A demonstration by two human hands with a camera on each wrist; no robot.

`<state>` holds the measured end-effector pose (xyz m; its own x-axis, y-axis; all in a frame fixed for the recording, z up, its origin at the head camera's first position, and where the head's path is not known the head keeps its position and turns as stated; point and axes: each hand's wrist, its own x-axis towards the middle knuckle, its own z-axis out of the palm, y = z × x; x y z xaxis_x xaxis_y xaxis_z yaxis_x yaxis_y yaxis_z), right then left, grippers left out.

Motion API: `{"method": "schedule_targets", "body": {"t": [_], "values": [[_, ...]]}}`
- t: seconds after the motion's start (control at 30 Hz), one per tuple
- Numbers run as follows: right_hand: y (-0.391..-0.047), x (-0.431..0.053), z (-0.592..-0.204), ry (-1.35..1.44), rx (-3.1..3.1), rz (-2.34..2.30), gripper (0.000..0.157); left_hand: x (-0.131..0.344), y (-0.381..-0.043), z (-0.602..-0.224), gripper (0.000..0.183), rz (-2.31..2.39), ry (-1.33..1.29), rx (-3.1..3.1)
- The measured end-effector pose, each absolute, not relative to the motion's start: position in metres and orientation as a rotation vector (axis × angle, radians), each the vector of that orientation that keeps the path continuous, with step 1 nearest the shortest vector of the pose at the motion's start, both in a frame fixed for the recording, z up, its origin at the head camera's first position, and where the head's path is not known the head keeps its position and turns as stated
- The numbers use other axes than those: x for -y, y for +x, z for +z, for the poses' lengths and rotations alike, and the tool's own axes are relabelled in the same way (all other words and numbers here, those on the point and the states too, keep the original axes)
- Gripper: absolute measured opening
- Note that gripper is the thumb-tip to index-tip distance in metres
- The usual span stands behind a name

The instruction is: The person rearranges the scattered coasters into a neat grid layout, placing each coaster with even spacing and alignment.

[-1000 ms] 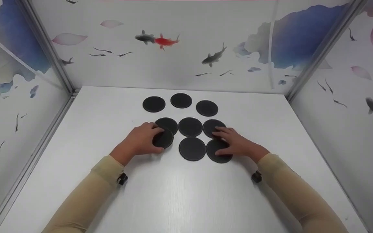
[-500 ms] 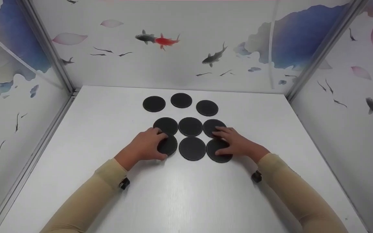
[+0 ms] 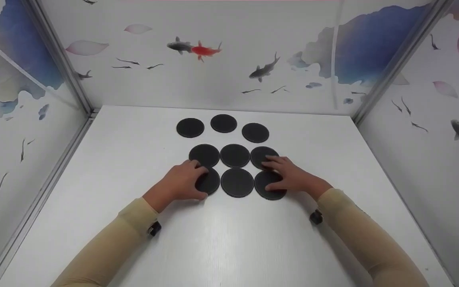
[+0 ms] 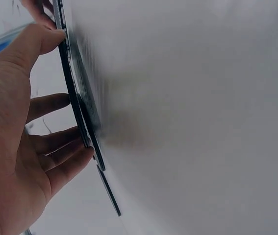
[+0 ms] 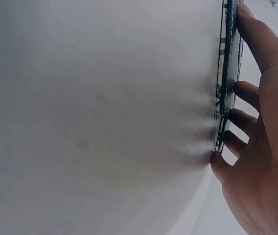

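Observation:
Black round coasters lie flat on the white table [image 3: 221, 239]. My left hand [image 3: 179, 183] grips the front-left coaster [image 3: 209, 181] by its edges, thumb at the near side and fingers at the far side. In the left wrist view, this coaster [image 4: 67, 73] is seen edge-on between thumb and fingers. My right hand [image 3: 289, 175] rests with spread fingers on two coasters: the thumb on the front-right coaster [image 3: 267, 193], fingertips on the middle-right coaster [image 3: 258, 156]. Between the hands sits the front-middle coaster [image 3: 237, 182], close beside the front-left one.
Behind the front row are the middle-left coaster [image 3: 204, 153] and the centre coaster [image 3: 234, 155]. Farther back, three more coasters lie apart: left [image 3: 190, 127], middle [image 3: 223, 123] and right [image 3: 255, 132]. White walls with painted fish [image 3: 205, 50] enclose the table.
My left hand has slid the front-left coaster nearer me and to the right, off the middle-left one and up beside the front-middle one. My right hand has stayed put.

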<state>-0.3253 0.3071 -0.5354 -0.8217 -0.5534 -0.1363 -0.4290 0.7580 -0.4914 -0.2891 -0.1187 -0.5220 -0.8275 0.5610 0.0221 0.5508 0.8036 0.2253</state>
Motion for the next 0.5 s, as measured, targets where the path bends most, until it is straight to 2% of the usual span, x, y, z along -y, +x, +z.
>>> {"method": "schedule_targets", "body": {"t": [0.5], "values": [[-0.3251, -0.3073, -0.5336, -0.792, -2.684, -0.629, 0.096, 0.1166, -0.2875, -0.5251, 0.077, 0.341, 0.899, -2.927]]}}
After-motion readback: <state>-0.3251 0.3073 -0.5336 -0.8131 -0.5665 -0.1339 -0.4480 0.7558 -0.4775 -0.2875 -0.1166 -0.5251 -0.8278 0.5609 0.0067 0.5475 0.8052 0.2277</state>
